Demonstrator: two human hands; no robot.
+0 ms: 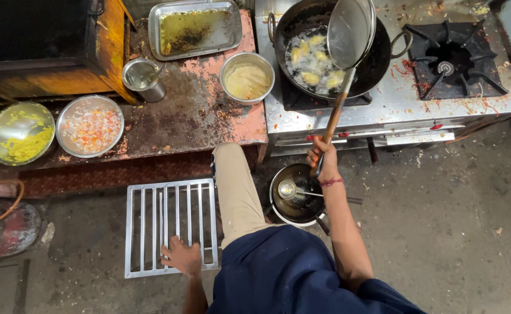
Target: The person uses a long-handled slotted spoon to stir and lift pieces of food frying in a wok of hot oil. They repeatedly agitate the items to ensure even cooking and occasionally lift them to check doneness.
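- Our right hand (pixel 320 156): fingers wrapped round the wooden handle of the round steel mesh skimmer (pixel 350 32), held over the black frying wok (pixel 377 64) at 1 o'clock.
- Our left hand (pixel 181 256): fingers spread flat on the steel slatted rack (pixel 150 227), 7 o'clock.

The right hand (pixel 321 156) holds a long-handled skimmer (pixel 350 32) over the frying wok (pixel 377 61); the left hand (pixel 181 256) rests on a metal rack (pixel 171 227).

a worn reddish counter (pixel 197 116) carries 4 steel bowls, a cup (pixel 142 78) and a tray (pixel 194 29); the floor (pixel 441 232) bears a metal rack (pixel 171 227).
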